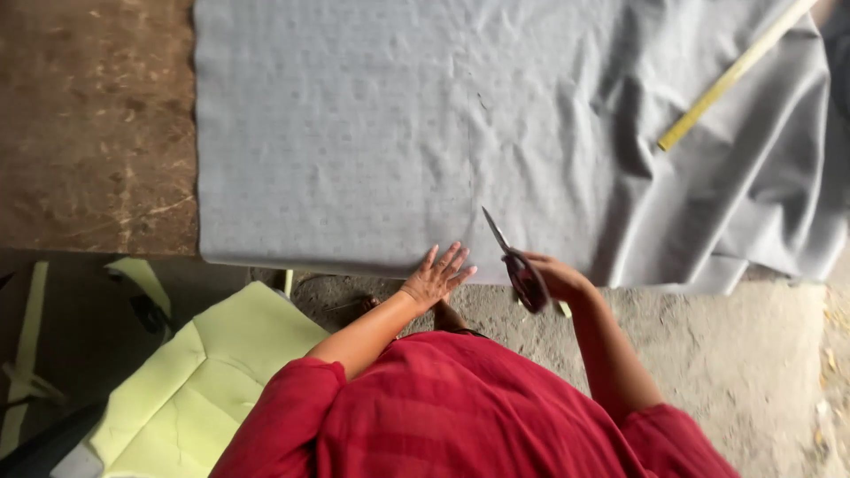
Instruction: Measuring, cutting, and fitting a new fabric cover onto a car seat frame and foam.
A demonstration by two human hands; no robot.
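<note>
1. Grey cloth [354, 133] lies spread over a brown table [88, 115], covering most of its top. The left part is flat and smooth, while the right part is bunched into soft folds that fall toward the near edge.
2. Its near edge runs along the front of the table, just ahead of the person's two hands.
3. The left hand [434, 276] rests flat on the cloth at that near edge, palm down, fingers spread and pointing away from the body. It grips nothing; it only presses on the cloth.
4. The right hand [553, 276] is closed around the dark red handles of a pair of scissors [513, 261], just to the right of the left hand.
5. The blades of the scissors point up and to the left over the cloth, their tip well onto the grey surface. Whether the blades are parted or closed cannot be told, since they blur into one thin line.
6. A faint line runs straight up the cloth from near the scissors' tip.
7. A yellow stick [735, 73] lies at a slant on the folded part of the cloth at the far right, well apart from both hands.
8. The person wears a red top [460, 407], which fills the bottom of the view.
9. Pale green cushions [204, 372] lie on the ground to the left of the person, below the table's edge.
10. The ground [726, 354] under the hands and to the right is rough grey concrete.
</note>
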